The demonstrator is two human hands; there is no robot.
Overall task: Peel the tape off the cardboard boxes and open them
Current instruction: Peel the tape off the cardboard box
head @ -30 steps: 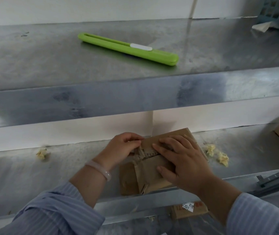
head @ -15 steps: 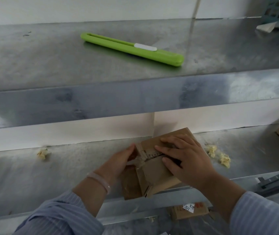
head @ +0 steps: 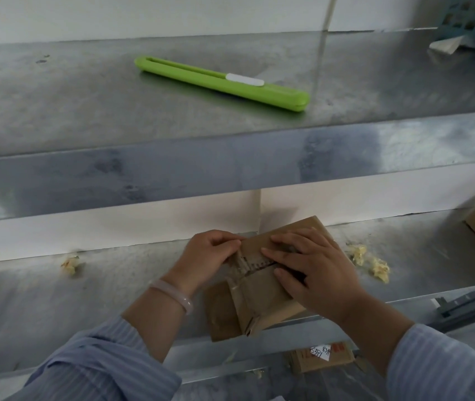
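Tape end (head: 243, 264) under left fingers (head: 224, 242) — box (head: 262, 298) half behind right hand (head: 315, 274)

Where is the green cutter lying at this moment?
In the head view the green cutter lies on the upper metal shelf, about mid-width, above and behind the cardboard box on the lower shelf; no hand touches it.
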